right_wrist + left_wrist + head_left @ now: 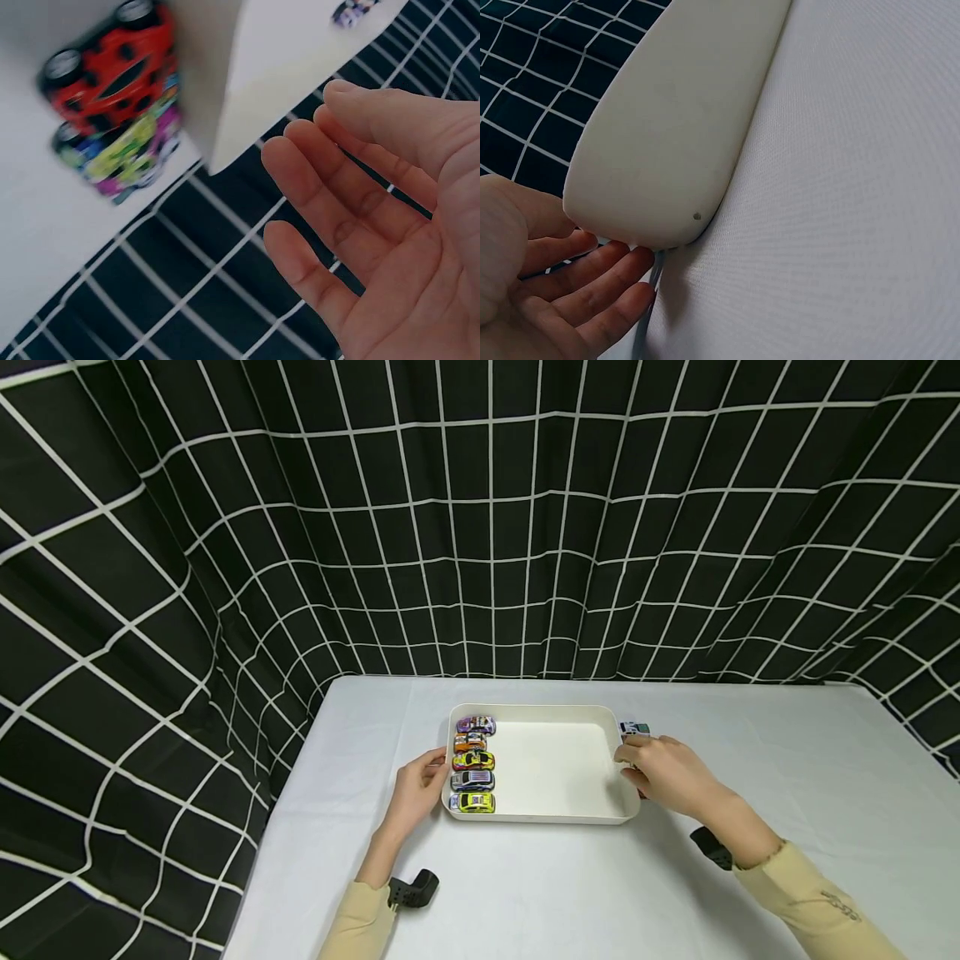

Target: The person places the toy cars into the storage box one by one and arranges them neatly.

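A shallow white tray lies on the table, a column of several toy cars along its left inner wall. At that end my left hand holds the tray, thumb at the rim and fingertips against the outer wall in the left wrist view. My right hand hovers by the right rim, its fingers loosely bent around nothing in the right wrist view. Beside the tray's right outer wall stand a red toy car with black spots and a multicoloured toy car. Another toy car shows past my right fingers.
White cloth covers the table. Behind it and along both sides hang black curtains with a white grid. A black camera band is on the left wrist, another on the right.
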Demonstrator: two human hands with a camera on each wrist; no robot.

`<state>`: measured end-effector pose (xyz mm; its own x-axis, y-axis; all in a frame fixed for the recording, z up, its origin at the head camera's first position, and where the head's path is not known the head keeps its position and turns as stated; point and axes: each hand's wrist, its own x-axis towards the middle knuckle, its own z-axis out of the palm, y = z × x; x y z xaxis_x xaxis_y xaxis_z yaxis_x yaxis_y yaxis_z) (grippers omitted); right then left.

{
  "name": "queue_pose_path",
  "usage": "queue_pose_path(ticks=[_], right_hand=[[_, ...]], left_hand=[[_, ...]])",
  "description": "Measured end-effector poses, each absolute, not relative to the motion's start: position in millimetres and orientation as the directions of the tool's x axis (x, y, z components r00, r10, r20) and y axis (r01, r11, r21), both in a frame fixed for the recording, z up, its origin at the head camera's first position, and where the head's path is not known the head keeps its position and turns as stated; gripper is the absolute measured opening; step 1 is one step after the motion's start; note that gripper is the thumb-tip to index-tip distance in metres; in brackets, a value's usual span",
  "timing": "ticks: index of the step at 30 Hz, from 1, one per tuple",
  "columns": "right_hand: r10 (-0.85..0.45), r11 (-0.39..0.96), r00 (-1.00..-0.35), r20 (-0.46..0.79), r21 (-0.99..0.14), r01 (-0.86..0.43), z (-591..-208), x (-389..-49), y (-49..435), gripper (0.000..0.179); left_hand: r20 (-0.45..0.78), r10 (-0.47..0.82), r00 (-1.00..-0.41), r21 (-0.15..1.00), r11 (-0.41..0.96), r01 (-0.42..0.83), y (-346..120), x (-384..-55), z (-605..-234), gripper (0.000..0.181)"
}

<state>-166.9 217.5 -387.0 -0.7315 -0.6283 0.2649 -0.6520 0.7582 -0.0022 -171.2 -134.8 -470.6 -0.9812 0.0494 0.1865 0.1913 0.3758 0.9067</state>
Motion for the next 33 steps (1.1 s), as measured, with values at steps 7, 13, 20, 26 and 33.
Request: queue_pose_path(ticks=[7, 13, 20, 26, 33], right_hand=[[-0.559, 0.814, -0.796, 0.231, -0.027, -0.580, -394, -163, 237, 0.017], [-0.535, 0.824, -0.816, 0.219, -0.078, -0.561, -403, -161, 246, 0.018], [-0.529, 0.821, -0.822, 0.211, -0.116, -0.559, -412, -163, 249, 0.020], [-0.533, 0.814, -0.823, 0.198, -0.145, -0.562, -419, -166, 253, 0.020], [-0.525, 0.820, -0.834, 0.170, -0.164, -0.549, -425, -169, 257, 0.022]], left_hand=[[0.192, 0.052, -0.980, 0.905, 0.376, 0.198, -137, -171, -472, 0.032], [0.196, 0.051, -0.979, 0.904, 0.378, 0.200, -138, -170, -472, 0.032], [0.196, 0.052, -0.979, 0.906, 0.373, 0.201, -138, -171, -474, 0.032], [0.201, 0.052, -0.978, 0.906, 0.369, 0.206, -137, -172, -474, 0.031], [0.198, 0.056, -0.979, 0.905, 0.373, 0.204, -136, -172, -473, 0.031]])
